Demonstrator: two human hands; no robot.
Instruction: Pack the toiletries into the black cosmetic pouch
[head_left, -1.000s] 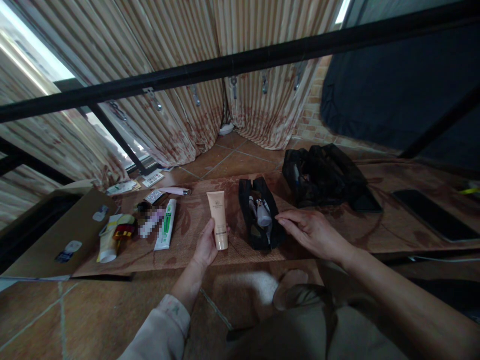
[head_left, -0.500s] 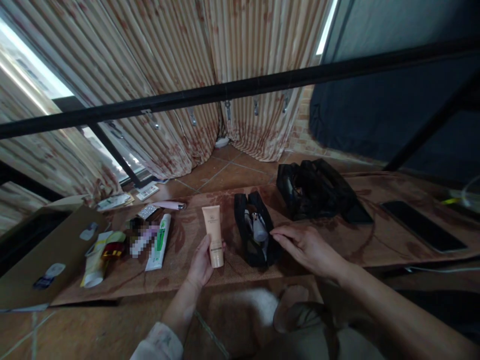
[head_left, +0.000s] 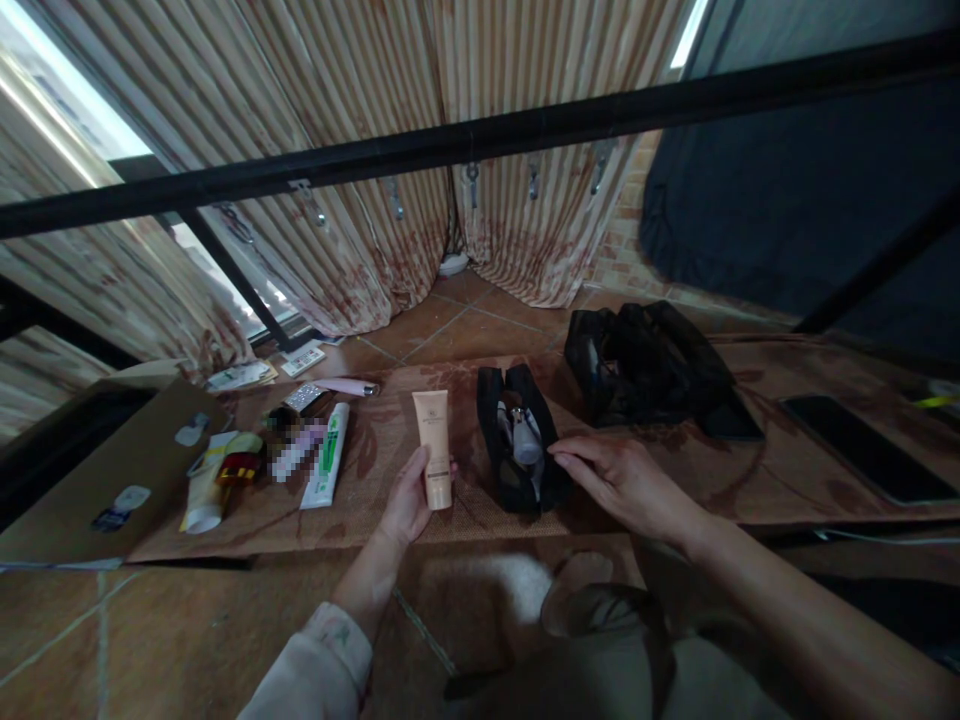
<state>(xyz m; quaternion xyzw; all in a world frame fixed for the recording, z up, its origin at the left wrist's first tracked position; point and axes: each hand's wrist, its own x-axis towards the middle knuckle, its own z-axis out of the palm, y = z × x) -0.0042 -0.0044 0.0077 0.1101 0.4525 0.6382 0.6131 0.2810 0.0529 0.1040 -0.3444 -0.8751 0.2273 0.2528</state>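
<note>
My left hand (head_left: 409, 500) is closed around a beige squeeze tube (head_left: 433, 430), which stands cap down just above the cloth. To its right sits a small black pouch (head_left: 491, 440), unzipped and spread open. Inside the pouch lie a pale bottle (head_left: 526, 440) and other items I cannot make out. At the pouch's right edge, my right hand (head_left: 626, 490) pinches the rim between thumb and fingertips. Left of the tube, a white and green tube (head_left: 327, 460) lies flat on the cloth.
A cardboard box (head_left: 142, 460) stands at the left, beside a yellowish tube (head_left: 206, 500) and a red-and-gold jar (head_left: 240, 467). A larger black bag (head_left: 652, 375) sits behind my right hand, with a dark phone (head_left: 870, 447) farther right. A black rail (head_left: 465, 140) crosses behind the table.
The view has tilted slightly, so everything sits a little higher and farther right in the picture. Both hands keep their holds on the beige tube and the pouch.
</note>
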